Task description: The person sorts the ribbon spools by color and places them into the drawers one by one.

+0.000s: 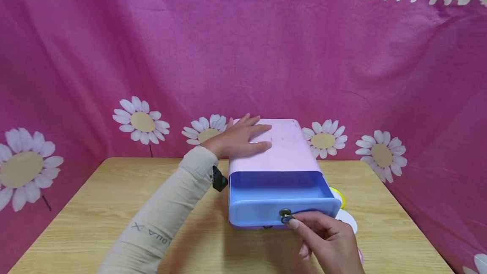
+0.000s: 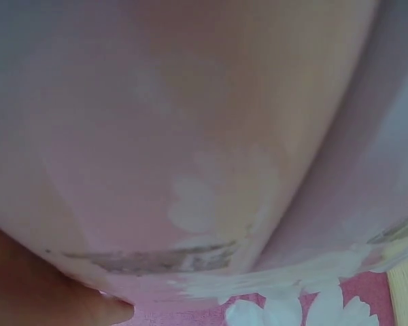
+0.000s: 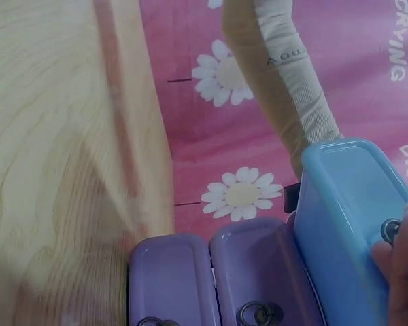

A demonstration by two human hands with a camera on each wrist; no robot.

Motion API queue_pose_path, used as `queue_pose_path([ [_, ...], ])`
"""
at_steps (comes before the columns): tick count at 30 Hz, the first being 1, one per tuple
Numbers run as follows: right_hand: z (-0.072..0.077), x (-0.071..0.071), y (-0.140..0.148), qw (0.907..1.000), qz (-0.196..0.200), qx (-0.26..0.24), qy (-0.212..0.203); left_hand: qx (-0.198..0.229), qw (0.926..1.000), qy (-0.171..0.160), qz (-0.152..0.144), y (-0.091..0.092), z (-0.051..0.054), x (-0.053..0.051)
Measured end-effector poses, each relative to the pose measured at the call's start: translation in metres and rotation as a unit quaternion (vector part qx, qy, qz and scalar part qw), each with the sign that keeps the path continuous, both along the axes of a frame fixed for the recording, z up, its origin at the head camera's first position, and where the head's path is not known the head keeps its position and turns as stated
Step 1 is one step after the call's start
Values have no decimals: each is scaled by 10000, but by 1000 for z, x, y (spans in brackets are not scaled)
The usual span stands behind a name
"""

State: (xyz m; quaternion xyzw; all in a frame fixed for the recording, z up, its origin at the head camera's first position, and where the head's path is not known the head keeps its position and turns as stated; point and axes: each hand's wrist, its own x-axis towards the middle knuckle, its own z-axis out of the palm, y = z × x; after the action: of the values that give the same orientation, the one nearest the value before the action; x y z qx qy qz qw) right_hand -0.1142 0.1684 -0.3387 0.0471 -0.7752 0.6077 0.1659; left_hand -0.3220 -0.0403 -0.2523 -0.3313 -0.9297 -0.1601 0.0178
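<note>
A small chest of drawers with a pink casing (image 1: 287, 149) stands on the table. Its top blue drawer (image 1: 255, 214) is pulled partway out, and the part of its inside that shows holds nothing. My left hand (image 1: 239, 138) rests on top of the casing, fingers spread. At the drawer's front, my right hand (image 1: 331, 238) pinches the dark metal ring pull (image 1: 286, 219) between thumb and finger. Two purple drawers (image 3: 258, 265) sit closed below the blue one in the right wrist view. Close and blurred, the casing (image 2: 122, 170) fills most of the left wrist view.
Right of the chest lie a yellow-rimmed round thing (image 1: 342, 198) and a white round thing (image 1: 348, 220), both partly hidden. Beneath them is a light wooden table (image 1: 133, 206). A pink cloth (image 1: 236, 54) with white daisies hangs behind it and along both sides.
</note>
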Motion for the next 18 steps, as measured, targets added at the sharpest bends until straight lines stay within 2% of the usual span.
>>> queue_pose_path([
  [6,0,6,0,9997,52,77,216,313,9995,-64,1,-5,-1,-3],
  [8,2,9,-1,10000,-28,34,12,458,9989,-52,-17,-6,-2,-5],
  [13,8,16,-3,9957,-381,-149,-834,681,9975,-85,-139,-7,-6,-8],
  [18,8,20,-3,9924,-603,-140,-1067,742,9971,-41,-164,-7,-10,-8],
])
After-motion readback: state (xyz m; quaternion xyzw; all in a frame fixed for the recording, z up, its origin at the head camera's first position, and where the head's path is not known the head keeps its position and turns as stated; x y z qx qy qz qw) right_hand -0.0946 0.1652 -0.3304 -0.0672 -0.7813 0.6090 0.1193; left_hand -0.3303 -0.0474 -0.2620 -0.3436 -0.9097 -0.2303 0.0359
